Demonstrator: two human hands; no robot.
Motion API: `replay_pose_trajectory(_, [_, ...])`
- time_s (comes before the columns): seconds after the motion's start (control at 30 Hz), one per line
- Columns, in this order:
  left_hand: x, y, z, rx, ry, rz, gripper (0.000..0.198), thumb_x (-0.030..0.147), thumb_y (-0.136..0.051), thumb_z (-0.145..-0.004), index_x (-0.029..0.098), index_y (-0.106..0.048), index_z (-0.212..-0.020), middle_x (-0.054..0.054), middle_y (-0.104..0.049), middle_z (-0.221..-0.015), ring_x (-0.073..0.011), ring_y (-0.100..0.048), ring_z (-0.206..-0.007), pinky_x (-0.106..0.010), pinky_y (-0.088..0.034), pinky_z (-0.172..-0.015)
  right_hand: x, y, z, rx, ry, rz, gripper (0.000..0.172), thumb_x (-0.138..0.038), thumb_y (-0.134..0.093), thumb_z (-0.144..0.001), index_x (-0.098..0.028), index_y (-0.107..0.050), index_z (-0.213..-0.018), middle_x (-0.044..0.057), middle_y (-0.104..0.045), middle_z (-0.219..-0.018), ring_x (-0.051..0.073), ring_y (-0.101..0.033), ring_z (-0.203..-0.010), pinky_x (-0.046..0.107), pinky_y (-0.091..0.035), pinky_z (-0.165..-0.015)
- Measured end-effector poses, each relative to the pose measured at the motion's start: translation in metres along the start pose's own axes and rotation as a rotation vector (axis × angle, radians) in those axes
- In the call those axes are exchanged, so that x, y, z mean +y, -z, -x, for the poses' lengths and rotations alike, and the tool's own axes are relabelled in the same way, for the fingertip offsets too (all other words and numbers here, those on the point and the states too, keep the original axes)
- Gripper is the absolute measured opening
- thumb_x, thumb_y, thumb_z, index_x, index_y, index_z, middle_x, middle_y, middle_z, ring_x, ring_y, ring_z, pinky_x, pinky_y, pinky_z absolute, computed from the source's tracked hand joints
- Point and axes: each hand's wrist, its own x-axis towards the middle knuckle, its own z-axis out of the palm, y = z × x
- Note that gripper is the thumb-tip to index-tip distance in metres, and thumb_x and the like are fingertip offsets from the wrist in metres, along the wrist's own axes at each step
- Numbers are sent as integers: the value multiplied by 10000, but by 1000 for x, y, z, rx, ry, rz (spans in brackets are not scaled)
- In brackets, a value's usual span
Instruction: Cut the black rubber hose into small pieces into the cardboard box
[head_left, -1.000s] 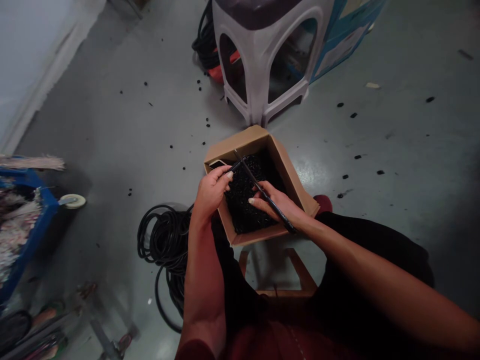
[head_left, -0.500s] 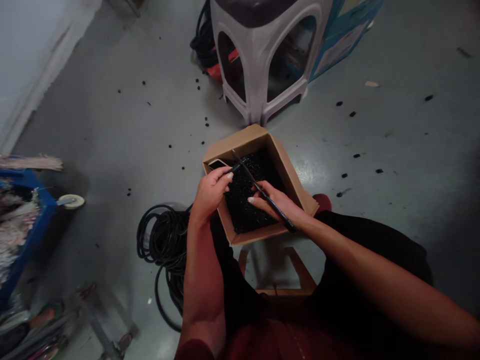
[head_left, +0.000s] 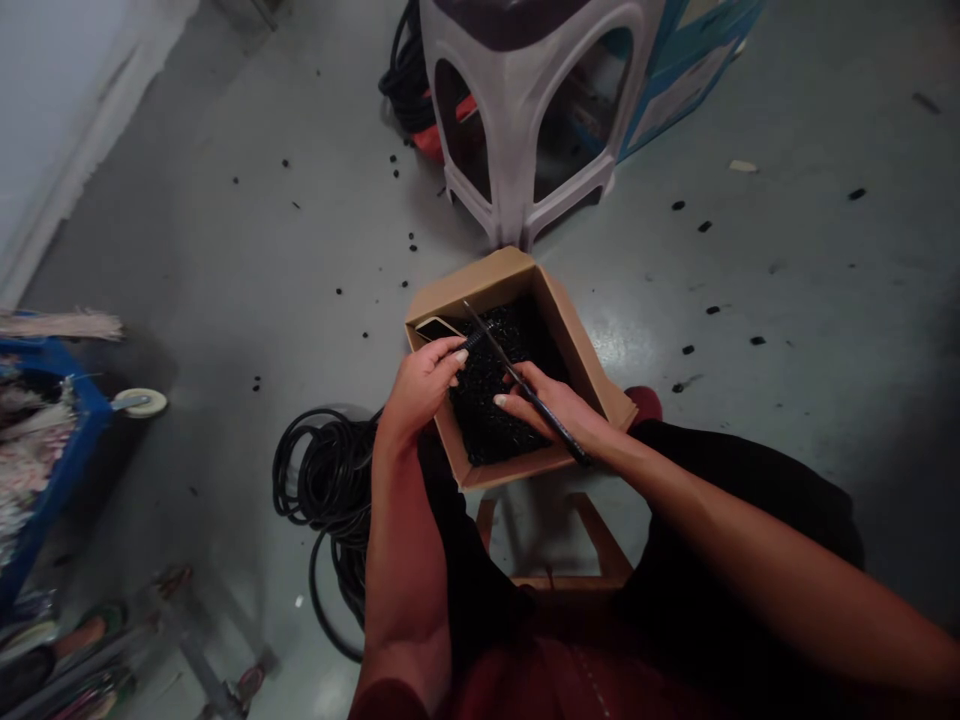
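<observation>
From the left, a blue bin (head_left: 94, 400) stands on the floor, then a coil of black cable (head_left: 330, 475) lies beside the left forearm. The left hand (head_left: 421, 382) pinches a short, ridged black piece (head_left: 472, 341) between thumb and fingers, so that it points away from the fingertips toward the right, between the 2 hands and above an open cardboard box (head_left: 581, 335) heaped with black bits (head_left: 499, 422). Next comes a long, dark tool (head_left: 544, 407), gripped by the right hand (head_left: 564, 402), its slim end slanting up to the left near the piece, though whether they touch I cannot tell.
</observation>
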Motion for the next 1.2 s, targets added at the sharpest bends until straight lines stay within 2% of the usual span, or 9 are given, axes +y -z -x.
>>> replay_pose_trajectory(0.23, [-1,-4,0,-34,17,8,350,353,-517,-879,139,-621,-1136,-30,-656,-859,-92,-561,-659,-226,-454,-661,1,-1,-1,68,33,192,292,-445,-496,-883,-212,-526,-1056,53,-642,-892,195,-583,-749,271,-359,-634])
replay_pose_trajectory(0.37, [1,-7,-1,-46,-1,-4,287,340,-467,-911,130,-638,-1008,-22,-636,-789,-84,-525,-612,-224,-427,-636,2,-2,-1,44,69,250,256,-430,-465,-896,-208,-506,-1017,54,-612,-888,191,-554,-747,272,-346,-640])
replay_pose_trajectory(0.53, [4,-6,-1,-53,-14,-37,251,325,-448,-921,141,-618,-905,-7,-611,-735,-83,-499,-586,-224,-401,-605,1,-2,1,35,67,269,238,-439,-442,-902,-218,-478,-985,40,-597,-840,176,-517,-683,265,-316,-606])
replay_pose_trajectory(0.7, [3,-6,0,-50,-20,-30,225,312,-446,-918,149,-601,-911,1,-599,-730,-81,-496,-580,-220,-391,-581,0,-1,2,46,55,309,243,-449,-445,-903,-224,-487,-986,32,-591,-760,173,-506,-631,258,-273,-567])
replay_pose_trajectory(1.0, [4,-6,0,-55,-3,-21,235,326,-445,-915,148,-597,-893,2,-586,-713,-83,-488,-577,-221,-388,-581,-1,0,1,42,48,321,238,-442,-443,-905,-226,-497,-988,32,-594,-750,174,-511,-624,259,-267,-566])
replay_pose_trajectory(1.2, [4,-6,2,-87,-17,60,258,365,-446,-911,152,-581,-857,-6,-583,-738,-88,-495,-601,-225,-405,-603,-1,2,3,47,78,340,229,-432,-430,-921,-217,-490,-975,32,-594,-750,166,-509,-610,254,-270,-562])
